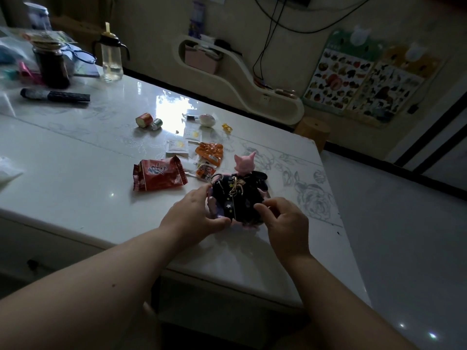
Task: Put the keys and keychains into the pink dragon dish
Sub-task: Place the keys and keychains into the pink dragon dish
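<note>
The pink dragon dish (243, 161) stands near the table's right front, its horned head rising at the back. A black keychain pouch (236, 200) with star marks, gold clasps and metal rings lies in the dish and covers most of it. My left hand (194, 210) cups the dish's left rim, thumb at the front edge. My right hand (285, 221) pinches the pouch's right side with its fingertips. Any keys under the pouch are hidden.
Snack packets lie just left of the dish: a red packet (159, 176), an orange one (209, 152), white sachets (178, 147). Small toys (146, 120) sit further back. A bottle (111, 56), jar (51, 64) and brush (54, 96) stand far left. The table edge (336, 205) runs close on the right.
</note>
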The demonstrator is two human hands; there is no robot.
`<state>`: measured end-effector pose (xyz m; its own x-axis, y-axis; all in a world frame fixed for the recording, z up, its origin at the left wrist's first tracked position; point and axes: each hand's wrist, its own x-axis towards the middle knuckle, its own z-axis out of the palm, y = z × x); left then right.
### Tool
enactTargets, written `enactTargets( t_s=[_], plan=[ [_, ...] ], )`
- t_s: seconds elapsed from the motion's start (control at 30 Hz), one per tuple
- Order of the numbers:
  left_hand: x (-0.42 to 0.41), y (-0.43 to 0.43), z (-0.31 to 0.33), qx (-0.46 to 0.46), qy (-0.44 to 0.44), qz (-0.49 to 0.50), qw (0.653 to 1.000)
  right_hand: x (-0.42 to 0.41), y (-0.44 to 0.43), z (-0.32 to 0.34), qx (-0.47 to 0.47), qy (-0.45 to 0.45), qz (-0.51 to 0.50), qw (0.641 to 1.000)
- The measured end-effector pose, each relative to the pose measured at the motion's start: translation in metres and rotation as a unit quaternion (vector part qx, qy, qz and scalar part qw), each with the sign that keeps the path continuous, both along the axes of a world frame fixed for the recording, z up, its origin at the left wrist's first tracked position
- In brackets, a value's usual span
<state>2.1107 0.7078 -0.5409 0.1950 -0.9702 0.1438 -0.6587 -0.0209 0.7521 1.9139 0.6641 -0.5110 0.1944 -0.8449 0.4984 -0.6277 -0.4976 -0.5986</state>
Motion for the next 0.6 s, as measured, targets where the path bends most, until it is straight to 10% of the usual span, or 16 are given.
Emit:
enactTargets(
  t_s=[0.6],
  plan=[
    [0.001, 0.001, 0.001, 0.004, 0.0, -0.002, 1.0, -0.007, 0.003, 0.013, -0.015, 0.049, 0.019, 0.999]
  ],
)
